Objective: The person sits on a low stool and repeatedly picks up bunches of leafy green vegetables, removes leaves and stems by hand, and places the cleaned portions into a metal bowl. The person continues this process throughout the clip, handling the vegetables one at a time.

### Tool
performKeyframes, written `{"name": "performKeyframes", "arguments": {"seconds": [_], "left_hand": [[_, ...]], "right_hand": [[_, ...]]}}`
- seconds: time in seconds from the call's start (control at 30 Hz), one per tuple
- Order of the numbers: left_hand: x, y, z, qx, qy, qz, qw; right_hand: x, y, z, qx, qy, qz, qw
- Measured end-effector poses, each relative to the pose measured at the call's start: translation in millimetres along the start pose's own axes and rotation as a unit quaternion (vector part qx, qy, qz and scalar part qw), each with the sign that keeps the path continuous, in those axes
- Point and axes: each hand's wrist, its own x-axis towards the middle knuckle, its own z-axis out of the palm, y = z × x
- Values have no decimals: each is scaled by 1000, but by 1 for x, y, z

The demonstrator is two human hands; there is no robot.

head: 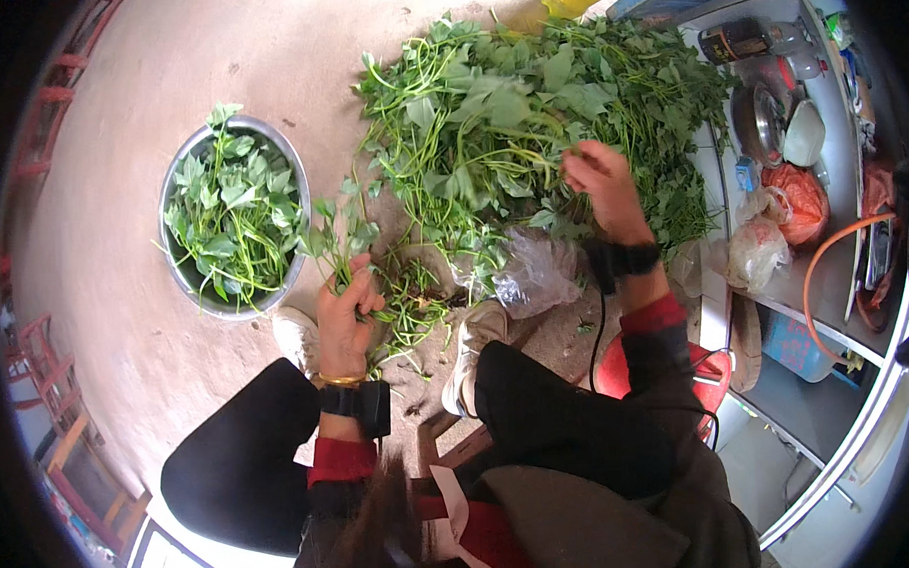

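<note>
My left hand [350, 306] is closed around a small bunch of leafy green stems [336, 239], just right of a round metal basin [304, 207]. Leafy greens [234, 209] fill the basin, some stems hanging over its rim. My right hand [605, 185] grips the end of a leafy stem [524, 124], blurred, above a large heap of leafy vines [449, 134] on the floor. Short cut or broken stems [414, 300] lie scattered between my shoes.
A clear plastic bag [537, 273] lies by my right shoe [475, 351]. At the right, a shelf unit [782, 302] holds bottles, bowls, plastic bags and an orange hose [818, 271]. A red stool [615, 365] stands beside my right leg. Red chairs [52, 358] line the far left.
</note>
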Motion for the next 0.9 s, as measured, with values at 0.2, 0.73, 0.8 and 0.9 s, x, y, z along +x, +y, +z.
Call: {"name": "performKeyframes", "arguments": {"seconds": [0.2, 0.73, 0.8, 0.9], "left_hand": [[7, -4, 9, -82, -29, -39, 995], [44, -42, 57, -272, -192, -131, 934], [46, -40, 54, -175, -145, -120, 966], [44, -42, 52, -115, -91, -102, 984]], "right_hand": [[-30, -47, 8, 51, -10, -72, 996], [-44, 5, 116, 63, -354, 112, 926], [-43, 11, 116, 35, -340, 120, 932], [-41, 19, 116, 1, -336, 121, 934]]}}
